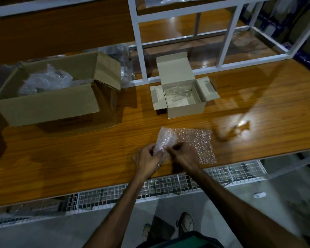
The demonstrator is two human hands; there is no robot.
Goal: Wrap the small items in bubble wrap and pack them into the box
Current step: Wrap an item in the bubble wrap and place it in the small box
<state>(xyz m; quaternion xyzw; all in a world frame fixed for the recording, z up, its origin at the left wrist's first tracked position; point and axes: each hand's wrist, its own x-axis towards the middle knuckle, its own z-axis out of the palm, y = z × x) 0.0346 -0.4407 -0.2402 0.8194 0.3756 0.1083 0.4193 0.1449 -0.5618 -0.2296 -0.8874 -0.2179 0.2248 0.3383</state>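
A sheet of bubble wrap (197,144) lies on the wooden table near its front edge. Its left part is rolled up into a bundle (164,140) around a small item that I cannot make out. My left hand (148,161) grips the lower end of the bundle. My right hand (182,155) pinches the wrap just to the right of it. A small white box (183,104) stands open behind the sheet, with a clear item (180,94) inside. A large brown carton (48,102) at the left holds crumpled clear plastic (45,81).
A white metal shelf frame (141,51) rises behind the small box. More clear plastic (122,56) is heaped behind the carton. A wire mesh shelf (168,187) runs under the table's front edge. My feet show on the grey floor below.
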